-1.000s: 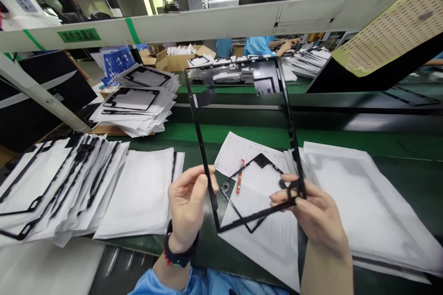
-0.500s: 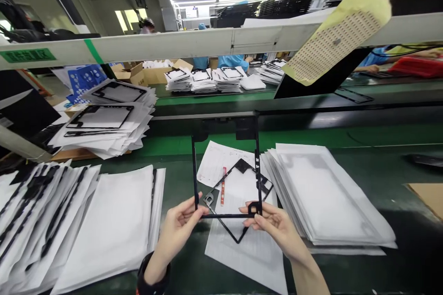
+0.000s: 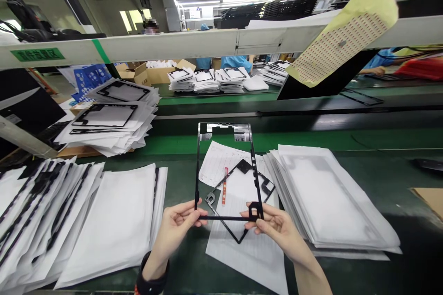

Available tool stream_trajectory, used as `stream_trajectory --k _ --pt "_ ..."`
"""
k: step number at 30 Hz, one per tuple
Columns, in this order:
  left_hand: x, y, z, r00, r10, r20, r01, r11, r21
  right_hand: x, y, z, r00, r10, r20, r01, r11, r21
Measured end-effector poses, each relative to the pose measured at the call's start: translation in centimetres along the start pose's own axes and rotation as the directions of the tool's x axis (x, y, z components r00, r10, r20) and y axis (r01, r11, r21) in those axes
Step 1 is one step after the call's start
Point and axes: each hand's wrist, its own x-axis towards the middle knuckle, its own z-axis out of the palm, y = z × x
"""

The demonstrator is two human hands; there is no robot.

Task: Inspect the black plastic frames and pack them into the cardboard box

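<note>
I hold a thin black rectangular frame (image 3: pixel 198 166) upright over the green belt. My left hand (image 3: pixel 177 226) pinches its near left corner. My right hand (image 3: pixel 275 227) pinches its near right corner, by a small square tab. Under the frame lies a second black frame (image 3: pixel 236 238), turned like a diamond, on a printed paper sheet (image 3: pixel 252 253). A red pen (image 3: pixel 224 186) rests on that paper.
A stack of white sheets (image 3: pixel 332 193) lies to the right, another stack of white sheets (image 3: pixel 114 221) to the left. Fanned sheets with black frames (image 3: pixel 38 203) fill the far left. A further pile of frames and sheets (image 3: pixel 114 120) sits behind. A yellow dotted sheet (image 3: pixel 342 32) hangs from the white rail (image 3: pixel 173 46). Other workers sit beyond.
The frame has come down and away from my face, from tilted to square-on, then rose slightly. My view lifted and both hands slid to its near corners.
</note>
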Motion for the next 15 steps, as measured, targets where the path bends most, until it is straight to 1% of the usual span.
stream_trajectory --k 4,9,15 --pt "0.0 0.6 0.4 0.999 -0.018 -0.038 0.017 1.000 -0.027 0.0 -0.5 0.5 1.000 -0.023 -0.020 0.023 0.999 -0.027" --pt "-0.1 1.0 0.3 0.994 -0.032 -0.105 0.026 0.998 -0.056 -0.1 -1.2 0.9 0.998 -0.046 -0.044 0.045 0.999 -0.025" --pt "-0.3 1.2 0.5 0.989 -0.042 -0.143 0.035 0.998 -0.055 0.1 -1.0 1.3 0.996 -0.064 -0.057 0.062 0.997 -0.036"
